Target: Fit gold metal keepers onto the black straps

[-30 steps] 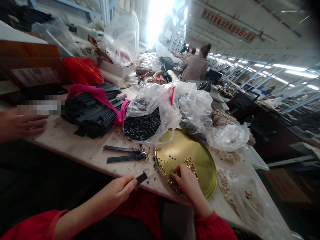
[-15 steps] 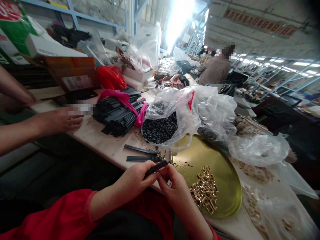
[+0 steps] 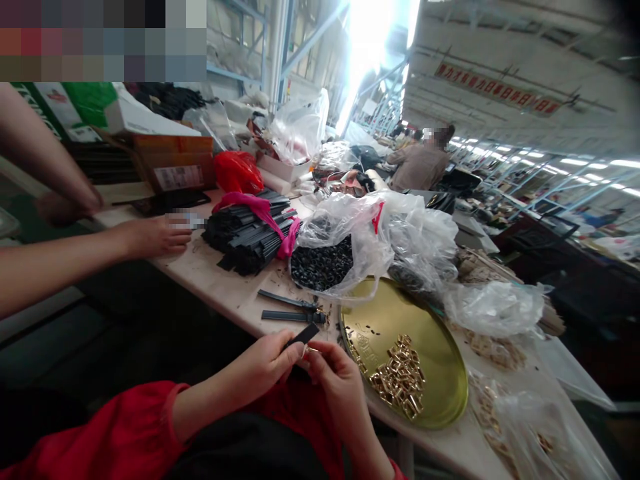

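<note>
My left hand (image 3: 267,360) is closed around a short black strap (image 3: 304,335), whose flat end sticks out past the thumb. Close against it, my right hand (image 3: 336,370) pinches a small gold buckle (image 3: 307,351) near the strap. Whether the strap passes through the buckle is too small to tell. Just beyond my hands, two finished-looking black straps with gold fittings (image 3: 293,316) lie on the table (image 3: 220,283). To the right, a round gold tray (image 3: 443,360) holds a heap of gold buckles (image 3: 401,377).
Behind stand a bundle of black straps (image 3: 250,240) tied with pink cloth and a plastic bag of small black loops (image 3: 323,263). Another person's hand (image 3: 157,237) rests on the table at left. Plastic bags of gold pieces (image 3: 530,427) lie at right.
A gold buckle now shows in my right fingers beside the strap. My hands have shifted slightly left and down, and the whole view has tilted and moved.
</note>
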